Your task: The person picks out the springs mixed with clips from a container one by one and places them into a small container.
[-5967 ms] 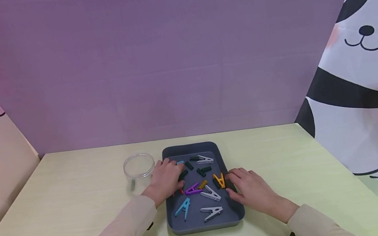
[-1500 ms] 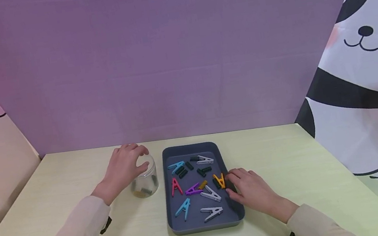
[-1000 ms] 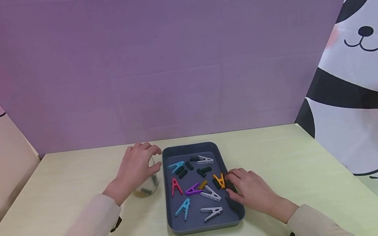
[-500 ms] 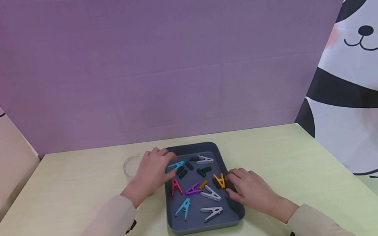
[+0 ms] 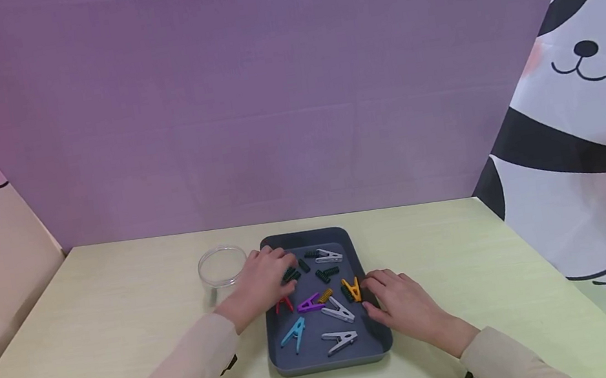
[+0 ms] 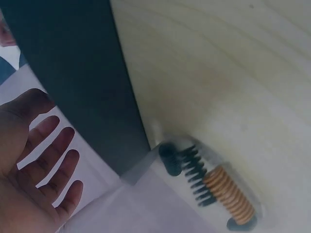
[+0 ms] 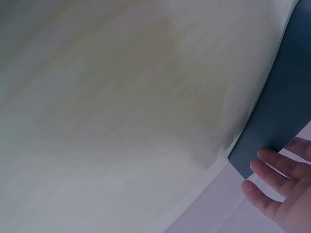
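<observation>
My left hand point(image 5: 262, 281) hovers over the left side of a dark grey tray point(image 5: 305, 360), fingers loosely bent. In the left wrist view its fingers are spread outside the tray wall point(image 6: 82, 73), with nothing seen between them. Right beside its thumb are dark green springs point(image 5: 294, 275); the upper light blue clip is hidden beneath the hand. Below sits a red clip point(image 5: 282, 305), partly covered. My right hand point(image 5: 405, 304) rests on the tray's right rim, thumb tip reaching inside. In the right wrist view its fingers point(image 7: 279, 165) lie loosely against the outer wall.
A clear round jar point(image 5: 201, 271) stands left of the tray; an orange spring point(image 6: 231, 194) and dark springs point(image 6: 197, 177) show in it. The tray also holds a purple clip point(image 5: 310, 304), a yellow clip point(image 5: 355, 291), several white clips point(image 5: 341, 340) and a yellow spring point(image 5: 325, 295).
My left hand has moved right and down from above the jar to over the tray's left side, uncovering the jar's rim and covering the upper blue clip. My right hand has stayed put.
</observation>
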`<move>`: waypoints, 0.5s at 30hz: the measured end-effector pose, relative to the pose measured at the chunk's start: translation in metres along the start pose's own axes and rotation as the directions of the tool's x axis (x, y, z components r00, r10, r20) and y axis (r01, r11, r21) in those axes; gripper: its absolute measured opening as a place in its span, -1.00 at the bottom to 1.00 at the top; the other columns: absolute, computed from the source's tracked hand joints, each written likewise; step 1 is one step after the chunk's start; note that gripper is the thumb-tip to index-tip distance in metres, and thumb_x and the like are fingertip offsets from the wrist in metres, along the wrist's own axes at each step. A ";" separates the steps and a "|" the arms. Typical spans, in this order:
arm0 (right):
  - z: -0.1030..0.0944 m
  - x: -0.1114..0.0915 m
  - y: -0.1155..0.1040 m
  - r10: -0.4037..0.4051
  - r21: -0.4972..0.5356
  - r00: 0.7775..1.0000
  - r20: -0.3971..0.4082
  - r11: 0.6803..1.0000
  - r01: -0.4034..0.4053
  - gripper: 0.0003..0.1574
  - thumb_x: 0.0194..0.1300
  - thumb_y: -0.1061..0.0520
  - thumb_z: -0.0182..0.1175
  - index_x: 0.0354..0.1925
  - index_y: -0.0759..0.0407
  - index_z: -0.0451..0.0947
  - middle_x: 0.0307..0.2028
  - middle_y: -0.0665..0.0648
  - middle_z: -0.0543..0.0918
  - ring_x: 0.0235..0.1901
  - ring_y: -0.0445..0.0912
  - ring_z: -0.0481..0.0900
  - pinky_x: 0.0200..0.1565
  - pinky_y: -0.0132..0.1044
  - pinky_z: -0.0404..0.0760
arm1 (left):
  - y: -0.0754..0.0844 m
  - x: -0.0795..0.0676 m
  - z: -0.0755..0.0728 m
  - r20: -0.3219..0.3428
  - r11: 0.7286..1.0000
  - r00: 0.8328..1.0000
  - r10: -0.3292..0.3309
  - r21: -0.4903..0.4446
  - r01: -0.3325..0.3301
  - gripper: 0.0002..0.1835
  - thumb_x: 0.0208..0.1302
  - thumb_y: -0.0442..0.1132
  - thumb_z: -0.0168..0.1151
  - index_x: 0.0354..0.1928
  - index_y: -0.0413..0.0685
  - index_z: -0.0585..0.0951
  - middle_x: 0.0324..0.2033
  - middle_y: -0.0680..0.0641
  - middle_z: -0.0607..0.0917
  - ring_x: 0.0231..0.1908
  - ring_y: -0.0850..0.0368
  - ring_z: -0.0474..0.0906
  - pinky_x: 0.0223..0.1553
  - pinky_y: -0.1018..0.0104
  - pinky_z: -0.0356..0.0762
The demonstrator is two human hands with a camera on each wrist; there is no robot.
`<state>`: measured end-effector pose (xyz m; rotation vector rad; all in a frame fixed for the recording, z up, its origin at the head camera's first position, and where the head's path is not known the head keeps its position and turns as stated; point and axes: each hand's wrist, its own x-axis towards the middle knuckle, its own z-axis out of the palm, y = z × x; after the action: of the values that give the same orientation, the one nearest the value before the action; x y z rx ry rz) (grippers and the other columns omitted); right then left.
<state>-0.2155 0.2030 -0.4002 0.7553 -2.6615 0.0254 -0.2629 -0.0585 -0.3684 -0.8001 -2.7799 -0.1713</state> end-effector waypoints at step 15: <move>0.000 -0.001 0.000 0.019 0.002 1.000 0.024 1.000 -0.019 -0.60 0.11 -0.05 0.22 -0.16 0.16 0.52 -0.14 0.09 0.58 -0.10 -0.05 0.51 -0.18 -0.15 0.54 | 0.002 0.007 0.021 0.039 1.000 0.999 -0.030 0.003 0.030 -0.71 0.08 -0.04 0.29 -0.13 0.11 0.60 -0.19 0.02 0.64 -0.15 0.05 0.46 -0.07 0.14 0.40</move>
<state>-0.2151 0.2035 -0.4008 0.7351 -2.6925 0.0245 -0.2717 -0.0491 -0.3866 -0.7691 -2.8293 -0.1593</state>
